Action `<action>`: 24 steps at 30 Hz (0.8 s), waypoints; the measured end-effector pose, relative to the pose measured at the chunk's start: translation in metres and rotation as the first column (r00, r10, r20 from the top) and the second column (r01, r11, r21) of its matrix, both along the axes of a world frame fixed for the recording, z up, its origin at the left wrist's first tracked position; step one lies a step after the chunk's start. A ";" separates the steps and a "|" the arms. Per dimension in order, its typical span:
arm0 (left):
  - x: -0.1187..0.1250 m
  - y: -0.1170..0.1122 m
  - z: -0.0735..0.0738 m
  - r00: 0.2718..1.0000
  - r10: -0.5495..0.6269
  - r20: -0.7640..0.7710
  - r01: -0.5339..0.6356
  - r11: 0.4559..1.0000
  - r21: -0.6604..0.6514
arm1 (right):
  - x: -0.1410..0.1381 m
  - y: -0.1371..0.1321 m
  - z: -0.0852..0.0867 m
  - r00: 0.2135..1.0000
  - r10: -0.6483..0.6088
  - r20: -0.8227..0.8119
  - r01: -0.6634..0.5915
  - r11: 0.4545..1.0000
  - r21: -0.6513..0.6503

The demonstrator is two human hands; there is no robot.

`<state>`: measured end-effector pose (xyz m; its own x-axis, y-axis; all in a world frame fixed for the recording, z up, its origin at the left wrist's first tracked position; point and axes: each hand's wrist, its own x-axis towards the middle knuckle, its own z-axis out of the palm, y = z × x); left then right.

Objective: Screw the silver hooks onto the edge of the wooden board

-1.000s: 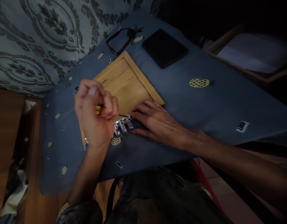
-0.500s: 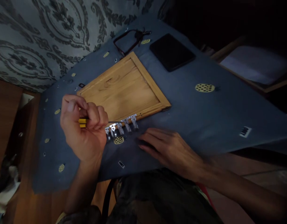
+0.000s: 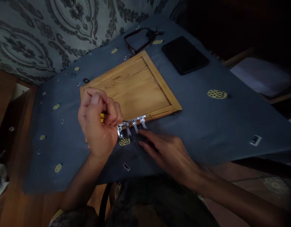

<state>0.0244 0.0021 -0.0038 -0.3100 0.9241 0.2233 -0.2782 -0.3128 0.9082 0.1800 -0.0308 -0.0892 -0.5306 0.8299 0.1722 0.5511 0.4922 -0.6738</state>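
Observation:
My left hand is closed around a screwdriver with a yellow and black handle. Its thin shaft points right, toward a row of shiny metal hooks along the near edge of a framed wooden panel. Part of the row is hidden behind this hand. My right hand is low at the table's near side, thumb and forefinger stretched out and apart. Its fingertips are right by the lower ends of the hooks on the right; whether they touch, I cannot tell. Two small dark holes show in the frame beside the rightmost hook.
The panel lies on a blue tablecloth printed with pineapples. Beyond it are eyeglasses and a black tablet or phone. A small dark ring-like piece lies off the panel's left corner. Patterned wallpaper borders the table at the back.
The view has shifted, so the table items appear further right. My left hand has risen slightly with the screwdriver. My right fingertips have come closer to the hooks.

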 end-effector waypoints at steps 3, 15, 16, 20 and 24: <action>0.001 0.002 -0.001 1.000 -0.011 0.005 0.011 1.000 0.006 | -0.003 0.001 -0.001 1.000 -0.017 0.010 0.017 1.000 -0.020; 0.000 0.003 -0.007 0.999 -0.041 0.022 0.040 0.997 0.066 | -0.006 0.004 -0.007 0.998 -0.043 -0.051 0.042 0.999 -0.023; 0.000 0.002 -0.007 0.999 -0.039 0.019 0.038 0.998 0.057 | -0.006 0.004 -0.007 0.998 -0.043 -0.049 0.042 0.999 -0.024; 0.002 0.003 -0.009 1.000 -0.026 0.014 0.026 0.999 0.048 | -0.006 0.004 -0.007 0.998 -0.042 -0.053 0.041 0.999 -0.012; 0.005 0.003 -0.011 1.000 0.012 -0.002 -0.012 0.998 0.063 | -0.006 0.004 -0.008 0.997 -0.039 -0.059 0.039 0.999 -0.001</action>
<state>0.0291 0.0055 -0.0144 -0.3205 0.9044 0.2816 -0.2724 -0.3727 0.8871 0.1737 -0.0273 -0.0968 -0.4866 0.8499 0.2023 0.5292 0.4710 -0.7058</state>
